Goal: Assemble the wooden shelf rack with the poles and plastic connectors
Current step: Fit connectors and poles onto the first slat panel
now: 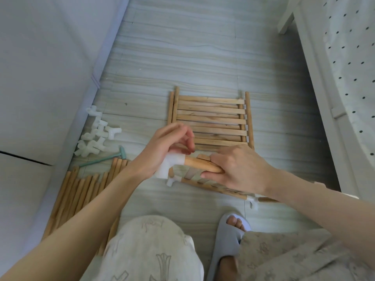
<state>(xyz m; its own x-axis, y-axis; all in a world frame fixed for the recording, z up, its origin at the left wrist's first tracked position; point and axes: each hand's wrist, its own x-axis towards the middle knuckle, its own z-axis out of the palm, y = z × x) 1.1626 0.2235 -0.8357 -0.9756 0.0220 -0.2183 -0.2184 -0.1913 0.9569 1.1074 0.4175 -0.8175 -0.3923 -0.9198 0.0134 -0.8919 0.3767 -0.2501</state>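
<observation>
My right hand (pixel 239 169) grips a wooden pole (pixel 200 164) that lies across the near edge of a slatted shelf frame (pixel 205 182). A white plastic connector (pixel 168 166) sits on the pole's left end, and my left hand (pixel 162 153) holds it with the palm against it and the fingers loosely curled above. Another white connector (pixel 253 201) caps the frame's near right corner. A stack of slatted wooden shelves (pixel 211 120) lies on the floor just beyond my hands. Spare poles (pixel 81 191) lie in a bundle at the left, with loose white connectors (pixel 95 136) heaped beyond them.
A small green mallet (pixel 107 158) lies between the connector heap and the poles. A white wall or cabinet runs along the left, and a white dotted piece of furniture (pixel 345 78) stands at the right. My knees and a grey slipper (pixel 229 240) fill the bottom.
</observation>
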